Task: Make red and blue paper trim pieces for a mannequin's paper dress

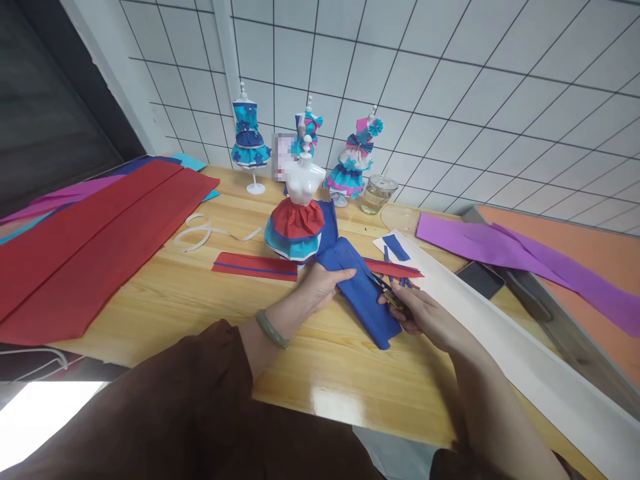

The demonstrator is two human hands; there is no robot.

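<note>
My left hand [323, 285] is closed on a folded piece of blue fabric [367, 310], thumb on top and the other fingers beneath. My right hand [413, 308] grips a pair of scissors [386, 288], whose dark blades lie at the right edge of the blue fabric. Just behind, a white doll mannequin [304, 179] wears a ruffled skirt [297, 227] in red, blue and turquoise. A red strip with a blue stripe [255, 266] lies left of my left hand. Beyond the scissors are another red strip [400, 269] and small blue scraps [397, 247].
Three dressed mannequins, among them a blue one [247, 137], stand by the tiled wall. A glass cup [379, 195] is beside them. Red fabric [100, 240] covers the left side; white ribbon [197, 230] curls nearby. Purple fabric [460, 239] and a dark phone-like slab [481, 279] lie right.
</note>
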